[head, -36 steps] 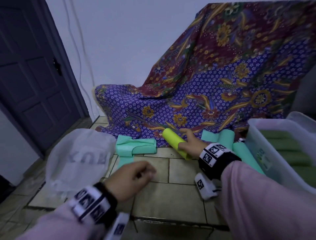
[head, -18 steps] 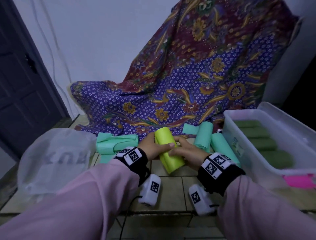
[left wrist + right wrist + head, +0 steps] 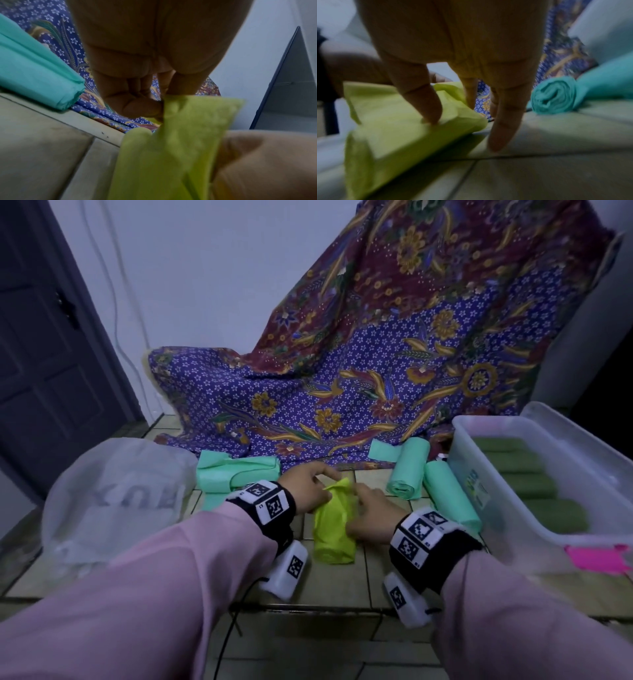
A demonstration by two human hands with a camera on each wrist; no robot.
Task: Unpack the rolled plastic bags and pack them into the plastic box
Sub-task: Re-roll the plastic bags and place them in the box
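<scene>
All three views are dim, with a cool bluish cast and no glare; the light seems to come softly from above, though its source cannot be told; the head view bends straight lines toward its edges and blurs the pink sleeves (image 3: 164,604) nearest the lens; both wrist views are smeared, the yellow-green bag (image 3: 173,155) soft and out of focus.

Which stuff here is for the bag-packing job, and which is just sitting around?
For the job:
yellow roll, pinched by the left hand, pressed by the right hand
mint rolls
unrolled mint bag
plastic box, with dark green rolls inside

Just lying about:
flowered cloth
white bag
door
pink paper
</scene>
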